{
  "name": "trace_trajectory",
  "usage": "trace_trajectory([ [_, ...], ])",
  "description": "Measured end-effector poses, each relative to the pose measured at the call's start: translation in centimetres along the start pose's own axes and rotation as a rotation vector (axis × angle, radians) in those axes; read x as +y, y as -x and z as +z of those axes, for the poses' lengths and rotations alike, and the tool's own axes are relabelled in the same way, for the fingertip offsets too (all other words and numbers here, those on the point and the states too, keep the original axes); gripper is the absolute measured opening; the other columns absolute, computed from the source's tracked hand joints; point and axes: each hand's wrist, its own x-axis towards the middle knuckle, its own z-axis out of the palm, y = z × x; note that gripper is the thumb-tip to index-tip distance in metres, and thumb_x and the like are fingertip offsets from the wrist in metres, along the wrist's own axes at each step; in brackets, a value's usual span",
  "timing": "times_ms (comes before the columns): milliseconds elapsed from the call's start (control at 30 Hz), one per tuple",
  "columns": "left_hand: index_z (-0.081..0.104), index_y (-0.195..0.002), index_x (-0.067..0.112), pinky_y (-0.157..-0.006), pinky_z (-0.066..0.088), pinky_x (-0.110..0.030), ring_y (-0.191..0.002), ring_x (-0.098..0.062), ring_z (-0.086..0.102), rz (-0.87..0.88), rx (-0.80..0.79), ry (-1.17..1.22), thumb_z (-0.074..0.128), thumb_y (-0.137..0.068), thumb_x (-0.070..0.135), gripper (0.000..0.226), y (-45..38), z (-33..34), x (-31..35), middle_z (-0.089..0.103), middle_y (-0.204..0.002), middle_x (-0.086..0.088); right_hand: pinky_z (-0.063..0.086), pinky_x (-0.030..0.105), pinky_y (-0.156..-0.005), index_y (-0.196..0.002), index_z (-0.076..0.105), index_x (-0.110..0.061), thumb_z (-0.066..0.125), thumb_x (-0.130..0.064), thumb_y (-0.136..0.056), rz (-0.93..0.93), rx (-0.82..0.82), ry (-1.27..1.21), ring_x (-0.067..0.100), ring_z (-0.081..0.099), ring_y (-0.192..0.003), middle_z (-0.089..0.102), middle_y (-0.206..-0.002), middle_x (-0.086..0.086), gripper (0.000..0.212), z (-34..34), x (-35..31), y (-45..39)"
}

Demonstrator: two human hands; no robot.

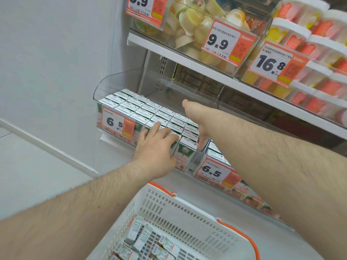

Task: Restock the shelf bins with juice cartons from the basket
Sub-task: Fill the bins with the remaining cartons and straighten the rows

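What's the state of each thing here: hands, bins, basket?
Left hand: fingers straight, pressing on the carton tops at the bin's front.
Right hand: at the bin's right wall; fingers mostly hidden.
Left shelf bin: nearly full of upright juice cartons.
Right shelf bin: holds cartons, mostly hidden by the arm.
Basket: loose cartons lying flat, handle folded down.

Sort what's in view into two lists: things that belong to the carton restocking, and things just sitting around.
Job: left hand, right hand, clear bin, juice cartons, basket.
Not the job: fruit cups, price tags, neighbouring bin.
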Motion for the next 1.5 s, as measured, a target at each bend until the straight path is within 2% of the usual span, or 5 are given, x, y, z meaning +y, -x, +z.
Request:
trace_trajectory([
  [467,0.056,-0.12,0.018,-0.094,0.033,-0.034,-0.114,-0.021,0.045,0.152,0.206,0.108,0.06,-0.08,0.02,0.04,0.9,0.3,1.8,0.055,-0.12,0.002,0.018,0.055,-0.114,-0.155,0.024,-0.016,0.042,-0.041,-0.103,-0.151,-0.029,-0.279,0.034,0.017,-0.149,0.02,-0.163,0.006,0.061,-0.3,2.2,2.5],
  [667,0.051,-0.104,0.03,-0.076,0.049,-0.031,-0.088,-0.013,0.059,0.167,-0.167,0.208,0.057,-0.082,0.022,0.024,3.3,1.7,2.4,0.057,-0.093,0.017,0.046,0.039,-0.062,-0.061,0.054,-0.015,0.056,-0.017,-0.075,-0.45,0.365,-0.196,0.029,0.053,-0.064,0.053,-0.059,0.007,0.015,0.4,9.6,6.1],
  [1167,0.056,-0.13,0.021,-0.095,0.048,-0.036,-0.11,-0.019,0.056,0.119,-0.859,-0.102,0.053,-0.091,0.023,0.039,8.3,12.3,2.1,0.06,-0.126,0.003,0.05,0.034,-0.059,-0.073,0.06,-0.006,0.056,-0.005,-0.088,0.056,0.004,-0.32,0.027,0.06,-0.062,0.062,-0.072,0.014,0.015,7.0,31.0,1.0],
  [1333,0.061,-0.096,0.017,-0.092,0.051,-0.04,-0.09,-0.022,0.054,0.052,-1.079,-0.149,0.052,-0.092,0.025,0.012,10.1,19.7,0.7,0.064,-0.124,-0.013,0.047,0.033,-0.059,-0.09,0.057,-0.002,0.055,-0.01,-0.095,0.269,-0.175,-0.152,0.027,0.058,-0.065,0.061,-0.081,0.015,0.009,8.3,38.4,-1.5],
  [1500,0.052,-0.137,0.021,-0.103,0.041,-0.031,-0.128,-0.02,0.048,-0.026,-1.227,-0.153,0.053,-0.095,0.025,0.041,13.4,25.9,-0.2,0.048,-0.145,0.0,0.048,0.03,-0.074,-0.074,0.052,-0.005,0.048,-0.005,-0.092,0.31,-0.306,0.244,0.021,0.052,-0.066,0.053,-0.078,0.008,0.018,9.7,45.1,-3.1],
])
